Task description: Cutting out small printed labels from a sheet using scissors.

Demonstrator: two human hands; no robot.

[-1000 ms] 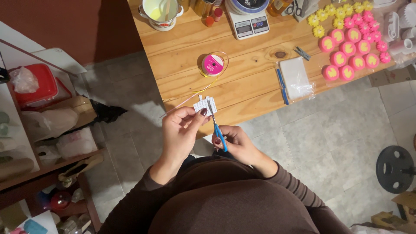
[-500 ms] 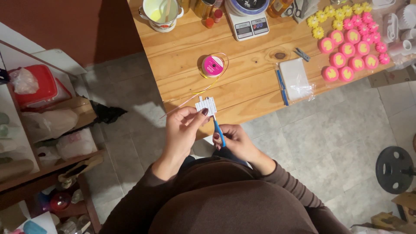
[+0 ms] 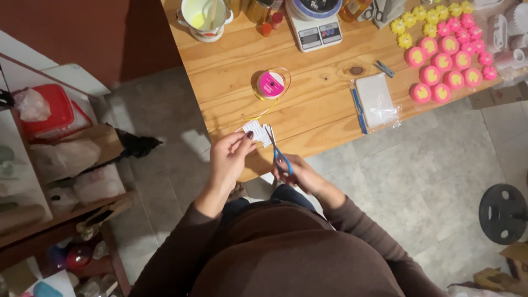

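Far to the left of the wooden table (image 3: 308,118) sits a red box (image 3: 47,110) on a shelf, with soft plastic bags just below it. At the table's near edge, the left hand (image 3: 228,159) holds a small white paper piece (image 3: 257,132); its grip is pinched shut on the paper with thumb and fingertips. Just right of the paper, the blue scissors (image 3: 278,154) point up at it, and their blades touch its right edge. The right hand (image 3: 297,173) is below the table edge, with its grip closed through the blue handle loops. On the table above the paper lies a pink ribbon spool (image 3: 270,84) with a thin yellow ribbon trailing down toward the paper. At the table's far edge stand a white mug (image 3: 206,16) with pale yellow stuff inside and, to its right, a kitchen scale (image 3: 316,27). Farther right on the table lies a clear bag (image 3: 375,102) with white sheets and a blue strip. At the right end of the table are many pink round pieces (image 3: 448,66) and little yellow flowers (image 3: 421,16). Off the table's right end, a dark round thing (image 3: 503,213) rests on the grey floor.
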